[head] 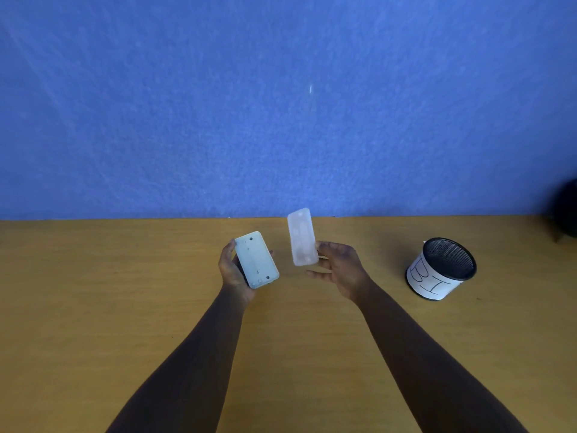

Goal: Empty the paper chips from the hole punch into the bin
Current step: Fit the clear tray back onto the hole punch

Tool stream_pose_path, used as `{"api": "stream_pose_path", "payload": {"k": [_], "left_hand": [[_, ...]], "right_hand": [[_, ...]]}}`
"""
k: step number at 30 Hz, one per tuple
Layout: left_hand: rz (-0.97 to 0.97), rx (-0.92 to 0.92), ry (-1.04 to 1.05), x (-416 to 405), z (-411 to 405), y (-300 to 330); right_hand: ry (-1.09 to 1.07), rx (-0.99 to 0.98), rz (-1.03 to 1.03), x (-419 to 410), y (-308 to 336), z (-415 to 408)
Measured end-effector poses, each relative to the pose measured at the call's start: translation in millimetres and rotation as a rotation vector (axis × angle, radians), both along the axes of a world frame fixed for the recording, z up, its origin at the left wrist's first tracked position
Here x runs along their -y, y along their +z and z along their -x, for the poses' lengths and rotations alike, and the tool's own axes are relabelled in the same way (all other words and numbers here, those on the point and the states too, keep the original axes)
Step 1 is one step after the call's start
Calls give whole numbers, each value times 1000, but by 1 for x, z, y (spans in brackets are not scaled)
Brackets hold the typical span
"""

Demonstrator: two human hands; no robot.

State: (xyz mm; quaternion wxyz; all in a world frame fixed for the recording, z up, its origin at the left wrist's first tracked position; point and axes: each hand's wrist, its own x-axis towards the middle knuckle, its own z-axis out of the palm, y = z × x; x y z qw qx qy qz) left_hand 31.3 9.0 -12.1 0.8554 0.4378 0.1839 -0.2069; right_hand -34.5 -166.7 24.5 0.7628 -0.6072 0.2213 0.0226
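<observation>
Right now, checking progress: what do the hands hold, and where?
Left hand grips hole punch body by its sides; right hand pinches the detached tray cover near its lower end.

the only writing stands on the white paper label [429, 281] wrapped round the black wire-mesh round bin [441, 268] on the worktop's right side: hand-drawn dark capitals "b" and "i" can be read, tilted sideways; any further letter curves out of sight round the bin.

You look down on a yellowish wood-grain counter [93, 307], a blue textured wall [187, 104] rising straight behind it, a dark rounded object [566, 210] cut off at the right edge
</observation>
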Motion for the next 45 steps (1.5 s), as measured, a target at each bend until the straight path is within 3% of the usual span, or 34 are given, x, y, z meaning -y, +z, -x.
{"api": "stream_pose_path", "payload": {"k": [8,15,20,22,25,29,35,41,45], "left_hand": [[39,78,-124,11,0,8],[-31,91,-215,15,2,5],[-9,103,-183,22,5,11],[11,101,-130,22,5,12],[16,111,-76,23,4,12],[-4,98,-49,28,5,14],[27,108,-22,39,8,20],[108,101,13,44,9,24],[112,130,13,42,9,23]], "right_hand": [[0,-25,-208,2,-5,1],[96,-167,-90,-3,0,-3],[-151,-141,217,-14,-2,-10],[-248,-124,212,-12,2,-13],[-171,-103,124,-7,14,-13],[11,29,439,-10,20,-14],[154,24,832,-29,18,-19],[88,95,939,-47,15,-14],[102,148,1139,-47,18,-9]]}}
